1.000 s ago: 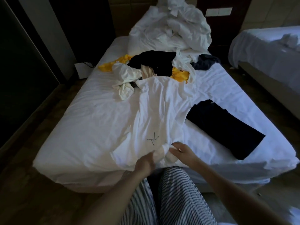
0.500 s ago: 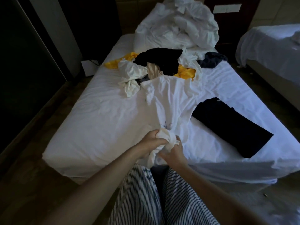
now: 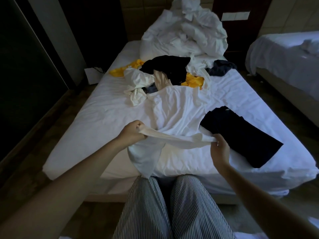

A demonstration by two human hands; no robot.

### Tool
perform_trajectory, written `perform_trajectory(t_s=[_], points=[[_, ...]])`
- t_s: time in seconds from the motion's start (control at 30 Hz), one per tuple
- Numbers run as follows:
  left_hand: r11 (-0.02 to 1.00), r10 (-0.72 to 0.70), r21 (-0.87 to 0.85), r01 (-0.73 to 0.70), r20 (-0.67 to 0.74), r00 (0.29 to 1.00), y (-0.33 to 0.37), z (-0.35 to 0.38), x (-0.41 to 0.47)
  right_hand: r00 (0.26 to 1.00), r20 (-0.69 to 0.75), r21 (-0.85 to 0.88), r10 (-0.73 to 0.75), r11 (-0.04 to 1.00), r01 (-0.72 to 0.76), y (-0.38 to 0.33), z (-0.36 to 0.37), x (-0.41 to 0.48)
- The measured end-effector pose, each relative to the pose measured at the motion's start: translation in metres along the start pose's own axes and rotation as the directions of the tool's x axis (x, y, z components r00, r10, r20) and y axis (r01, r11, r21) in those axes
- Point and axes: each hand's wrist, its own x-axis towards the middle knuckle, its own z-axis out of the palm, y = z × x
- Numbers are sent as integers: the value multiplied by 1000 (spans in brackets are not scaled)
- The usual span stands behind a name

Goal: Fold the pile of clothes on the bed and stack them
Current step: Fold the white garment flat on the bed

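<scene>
Nearest, at six o'clock, the person's striped trousers (image 3: 169,204) stand against the foot of the bed (image 3: 96,121). Just beyond them the left grip (image 3: 132,133), a bare hand, is curled round one end of a bunched edge of the white shirt (image 3: 177,112). The right grip (image 3: 220,150) pinches the other end, so the edge runs taut between them, lifted off the mattress. A loose flap of the shirt hangs over the bed's edge toward six o'clock, while its body lies spread toward twelve. At the right grip's two o'clock, just beside it, a dark garment (image 3: 241,135) lies already folded flat, its near corner touching or slipping under the shirt's side; I cannot tell which. Farther toward twelve o'clock the pile of clothes (image 3: 165,76) waits in a tangle of black, yellow and cream, and the shirt's far end reaches up against it. Behind that sits a heap of white bedding (image 3: 186,35), with a second bed (image 3: 284,56) at two o'clock. The risks look plain: a hard lift could drag pile pieces along with the far end, a swing rightward could rumple the folded garment, and an unevenly bunched edge would likely give a crooked fold.
</scene>
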Motion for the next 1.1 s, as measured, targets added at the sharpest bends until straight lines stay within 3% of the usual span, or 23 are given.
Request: perform_trajectory(t_s=[0.1,0.2,0.27,0.33,0.4,0.47,0.53,0.6,0.67,0.73,0.83,0.9,1.0,1.07,1.1], points=[[975,-110,209,80,132,985,-5,-3,1,998,54,247,30,968,-42,-21,-8,12],[989,-136,74,128,120,983,-8,-7,2,999,46,298,13,954,-26,-39,-19,24],[980,-145,-137,148,25,989,-7,-14,5,995,95,212,-40,977,19,-45,-30,34],[934,-178,-326,147,-67,982,-4,-22,9,964,244,42,-107,994,100,-53,-42,42],[926,-190,-354,132,-132,973,-2,-29,13,884,451,-230,-125,940,251,-62,-50,48],[981,-107,-179,77,-163,981,1,-37,12,854,512,-474,-98,796,376,-69,-53,53],[990,-1,139,6,-32,999,5,-49,6,873,467,-567,-143,709,419,-77,-60,59],[872,5,478,-105,206,979,11,-66,0,896,397,-605,-201,677,419,-90,-74,66],[771,-53,621,-143,286,957,15,-85,-2,902,340,-639,-268,637,430,-109,-89,75],[813,7,572,-108,177,984,22,-102,-2,884,295,-646,-363,606,464,-131,-100,80],[984,50,175,-36,-77,996,37,-128,-1,863,219,-598,-456,636,488,-158,-117,86],[998,29,-56,-33,-64,998,46,-138,-4,873,230,-554,-430,680,481,-164,-126,87],[980,64,-191,-52,59,996,54,-137,-11,797,307,-477,-520,640,602,-156,-123,92],[992,43,-126,-24,144,989,46,-132,-9,873,416,-461,-255,769,444,-146,-117,90],[1000,-1,-24,7,222,975,40,-129,-9,861,499,-494,-99,783,377,-140,-114,88]])
